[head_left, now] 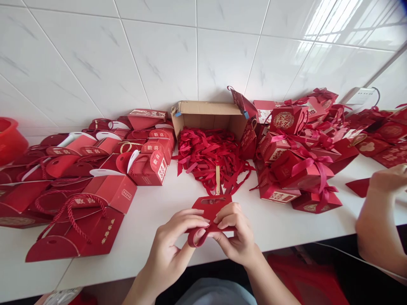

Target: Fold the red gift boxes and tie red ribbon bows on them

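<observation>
At the table's front edge, both hands work on a red paper gift box (pixel 208 206) with a cut-out opening in its top panel. A flat red ribbon (pixel 194 239) forms a loop at the box's near side. My left hand (pixel 176 235) pinches this ribbon, its thumb in the loop and its fingertips on the box. Closed from the other side, my right hand (pixel 237 233) presses its fingertips on the ribbon and box close to the left ones. The fingers hide where the ribbon crosses itself. Just beyond lies a heap of loose red ribbons (pixel 210 156).
A cardboard carton (pixel 208 108) on its side holds the ribbons. Red boxes with rope handles (pixel 110 197) crowd the left; bow-tied red boxes (pixel 305 165) pile up on the right. A red plastic basin (pixel 8 140) stands far left. Another person's arm (pixel 378 207) reaches in at right.
</observation>
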`<state>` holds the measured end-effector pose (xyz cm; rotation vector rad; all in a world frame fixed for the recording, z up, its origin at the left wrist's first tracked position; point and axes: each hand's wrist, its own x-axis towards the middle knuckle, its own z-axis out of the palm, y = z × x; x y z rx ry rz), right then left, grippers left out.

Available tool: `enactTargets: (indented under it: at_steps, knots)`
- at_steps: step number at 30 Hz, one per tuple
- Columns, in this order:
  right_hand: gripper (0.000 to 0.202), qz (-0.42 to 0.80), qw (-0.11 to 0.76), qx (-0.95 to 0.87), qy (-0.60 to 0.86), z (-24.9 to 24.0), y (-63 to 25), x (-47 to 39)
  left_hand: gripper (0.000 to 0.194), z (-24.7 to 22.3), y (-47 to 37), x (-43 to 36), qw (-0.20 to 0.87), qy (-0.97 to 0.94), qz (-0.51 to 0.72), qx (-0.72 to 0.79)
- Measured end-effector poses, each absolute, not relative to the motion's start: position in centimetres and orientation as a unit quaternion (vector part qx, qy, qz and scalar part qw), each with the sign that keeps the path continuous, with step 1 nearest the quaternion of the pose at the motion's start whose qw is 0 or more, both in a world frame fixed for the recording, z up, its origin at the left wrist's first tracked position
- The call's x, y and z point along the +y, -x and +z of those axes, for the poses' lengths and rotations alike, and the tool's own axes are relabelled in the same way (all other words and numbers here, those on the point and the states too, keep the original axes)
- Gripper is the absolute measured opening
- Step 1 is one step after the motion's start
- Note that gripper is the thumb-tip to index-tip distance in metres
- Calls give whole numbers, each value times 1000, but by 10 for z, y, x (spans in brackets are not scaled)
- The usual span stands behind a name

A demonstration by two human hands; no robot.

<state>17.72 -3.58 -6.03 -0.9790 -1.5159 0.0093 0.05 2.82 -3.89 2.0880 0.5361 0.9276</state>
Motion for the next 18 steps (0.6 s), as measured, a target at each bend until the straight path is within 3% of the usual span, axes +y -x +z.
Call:
enactTargets:
  at_steps: [7,18]
  knots:
    - [15,31,629,-662,407,-62,-175,-38,19,-30,1,35,395,-844,333,145]
    - [14,7,604,-676,421,-63,-177,-39,16,-39,-2,25,421,-788,367,258]
